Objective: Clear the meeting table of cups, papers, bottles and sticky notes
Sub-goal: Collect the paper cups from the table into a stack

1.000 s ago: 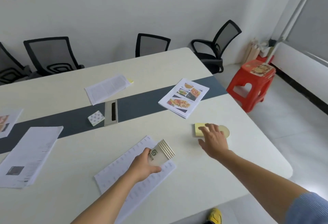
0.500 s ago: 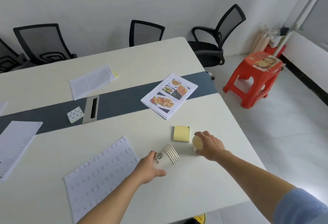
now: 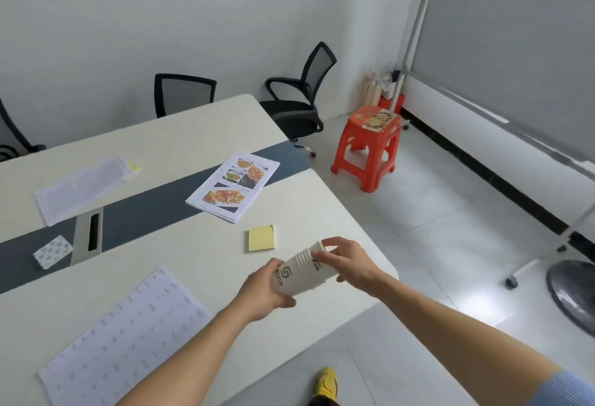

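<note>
Yellow sticky pad (image 3: 261,237) lies just beyond held cups (image 3: 297,277).

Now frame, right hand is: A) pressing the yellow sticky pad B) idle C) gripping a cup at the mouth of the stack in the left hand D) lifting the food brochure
C: the right hand grips a cup seated in the cup stack that the left hand holds; the sticky pad lies apart.

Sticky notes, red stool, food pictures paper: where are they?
Sticky notes (image 3: 261,238), head view, top sheet's middle.
Red stool (image 3: 370,135), head view, front under the seat.
Food pictures paper (image 3: 233,191), head view, page's middle.
</note>
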Action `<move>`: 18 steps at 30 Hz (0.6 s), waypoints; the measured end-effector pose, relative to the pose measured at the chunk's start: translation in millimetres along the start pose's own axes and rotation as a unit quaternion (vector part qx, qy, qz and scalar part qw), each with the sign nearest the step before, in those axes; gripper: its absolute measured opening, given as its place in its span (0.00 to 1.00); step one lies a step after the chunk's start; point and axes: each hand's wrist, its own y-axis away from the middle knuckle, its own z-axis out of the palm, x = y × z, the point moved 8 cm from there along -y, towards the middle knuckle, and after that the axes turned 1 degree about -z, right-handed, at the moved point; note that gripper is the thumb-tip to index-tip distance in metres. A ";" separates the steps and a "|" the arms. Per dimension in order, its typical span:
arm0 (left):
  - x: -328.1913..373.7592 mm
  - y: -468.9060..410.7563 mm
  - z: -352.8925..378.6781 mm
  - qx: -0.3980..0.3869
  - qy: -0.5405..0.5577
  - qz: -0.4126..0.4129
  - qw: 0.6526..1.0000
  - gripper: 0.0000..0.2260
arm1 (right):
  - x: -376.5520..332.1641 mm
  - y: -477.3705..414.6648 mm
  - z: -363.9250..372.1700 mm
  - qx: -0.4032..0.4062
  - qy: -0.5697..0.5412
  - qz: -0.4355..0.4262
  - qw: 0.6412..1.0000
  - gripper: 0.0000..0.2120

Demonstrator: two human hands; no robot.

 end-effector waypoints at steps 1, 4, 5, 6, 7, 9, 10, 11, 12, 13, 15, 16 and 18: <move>15.0 2.3 16.8 -0.016 -0.003 0.015 1.000 0.25 | 11.2 16.5 -10.2 0.011 -0.012 0.008 1.000 0.33; 56.5 8.4 69.8 -0.064 -0.023 0.055 0.996 0.26 | 48.2 62.8 -45.4 0.048 -0.050 0.042 0.997 0.32; 66.8 9.6 82.6 -0.075 -0.027 0.066 0.995 0.26 | 56.9 73.3 -54.0 0.051 -0.059 0.050 0.996 0.30; 77.9 10.9 96.1 -0.087 -0.029 0.079 0.993 0.27 | 65.4 84.1 -64.9 0.055 -0.068 0.058 0.994 0.29; 95.8 13.5 115.9 -0.104 -0.033 0.092 0.990 0.27 | 77.7 99.1 -84.8 0.069 -0.082 0.064 0.992 0.27; 127.2 16.8 152.8 -0.139 -0.040 0.114 0.983 0.29 | 99.3 125.7 -120.4 0.085 -0.118 0.073 0.987 0.22; 141.4 18.7 170.3 -0.157 -0.040 0.120 0.979 0.29 | 109.7 136.9 -136.4 0.094 -0.140 0.076 0.983 0.20; 165.9 18.9 197.8 -0.175 -0.047 0.133 0.974 0.30 | 126.8 154.0 -162.5 0.112 -0.170 0.081 0.976 0.20; 177.7 16.7 211.0 -0.181 -0.047 0.136 0.973 0.30 | 134.9 161.8 -174.1 0.117 -0.189 0.083 0.971 0.20; 183.7 14.4 217.2 -0.181 -0.048 0.137 0.973 0.31 | 139.7 165.5 -179.6 0.117 -0.205 0.089 0.968 0.19; 224.5 10.3 265.3 -0.201 -0.062 0.151 0.966 0.30 | 167.6 192.1 -221.9 0.141 -0.238 0.095 0.956 0.17; 239.8 8.2 284.3 -0.205 -0.073 0.159 0.963 0.29 | 178.5 202.6 -238.7 0.143 -0.249 0.098 0.953 0.16; 287.3 5.0 345.4 -0.223 -0.097 0.183 0.953 0.29 | 210.5 234.7 -291.9 0.161 -0.257 0.098 0.948 0.13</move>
